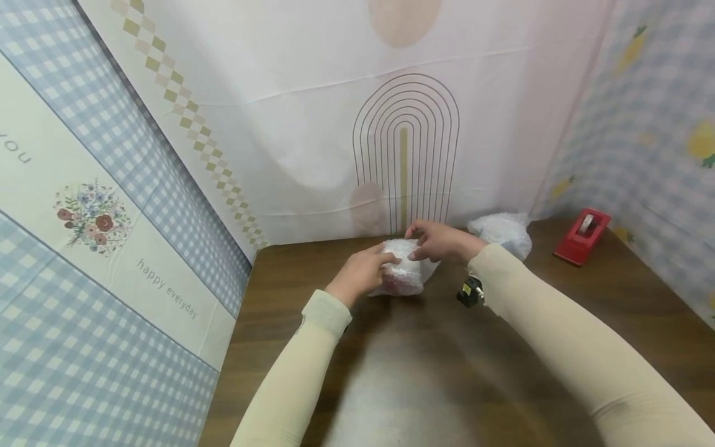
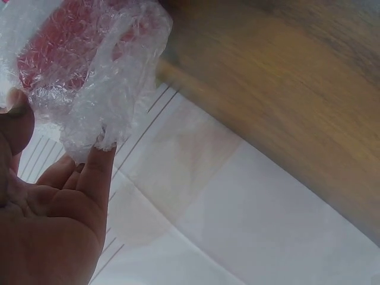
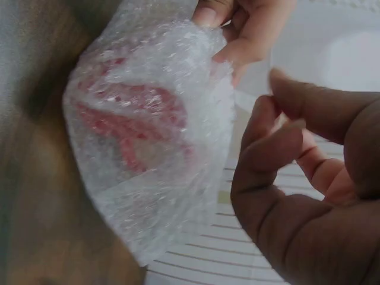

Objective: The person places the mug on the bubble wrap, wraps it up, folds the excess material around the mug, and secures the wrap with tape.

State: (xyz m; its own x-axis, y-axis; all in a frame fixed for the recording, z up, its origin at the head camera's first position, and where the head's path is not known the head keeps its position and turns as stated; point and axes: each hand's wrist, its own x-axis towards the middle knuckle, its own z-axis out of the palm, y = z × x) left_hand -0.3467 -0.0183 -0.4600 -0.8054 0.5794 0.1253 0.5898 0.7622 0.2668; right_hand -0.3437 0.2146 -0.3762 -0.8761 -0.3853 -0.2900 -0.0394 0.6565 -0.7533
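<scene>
A bubble-wrapped bundle (image 1: 403, 267) sits near the back of the wooden table. Something red shows through the clear wrap (image 2: 56, 50), but its kind is blurred by the bubbles. My left hand (image 1: 363, 271) grips the bundle from its left, thumb on one side and fingers at the end of the wrap (image 2: 119, 113). On the other side, my right hand (image 1: 444, 241) is close to the top of the bundle. In the right wrist view, its bent fingers and thumb (image 3: 320, 107) stand apart from the wrap (image 3: 148, 196), and nothing is plainly visible between them.
Behind my right forearm lies another bubble-wrapped bundle (image 1: 505, 233). A red tape dispenser (image 1: 581, 239) with a roll stands at the table's back right. Patterned cloth (image 1: 301, 149) hangs along the back edge, with checked cloth (image 1: 128, 347) at the left.
</scene>
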